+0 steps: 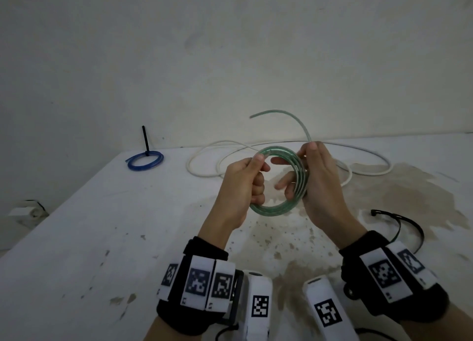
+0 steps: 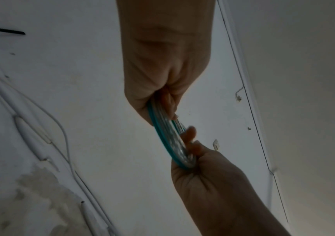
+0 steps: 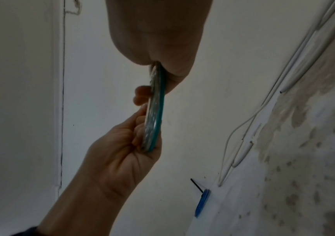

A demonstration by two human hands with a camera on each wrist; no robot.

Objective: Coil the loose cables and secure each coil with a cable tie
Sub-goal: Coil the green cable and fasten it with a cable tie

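A coil of translucent green cable (image 1: 276, 209) is held upright above the table between both hands. My left hand (image 1: 252, 173) grips its left side, thumb on top and fingers curled through the ring. My right hand (image 1: 304, 166) grips the right side. The cable's loose end (image 1: 281, 112) arcs up and left from my right thumb. The left wrist view shows the coil (image 2: 166, 140) edge-on between my left hand (image 2: 162, 63) and my right hand (image 2: 213, 183). From the right wrist, the coil (image 3: 155, 115) runs from my right hand (image 3: 158, 39) to my left hand (image 3: 118, 159).
A loose white cable (image 1: 204, 161) sprawls across the back of the stained white table (image 1: 102, 238). At the far left lies a blue coil (image 1: 146, 160) bound with a black tie (image 1: 145, 141) that sticks up. Loose black cable ties (image 1: 409, 225) lie at the right.
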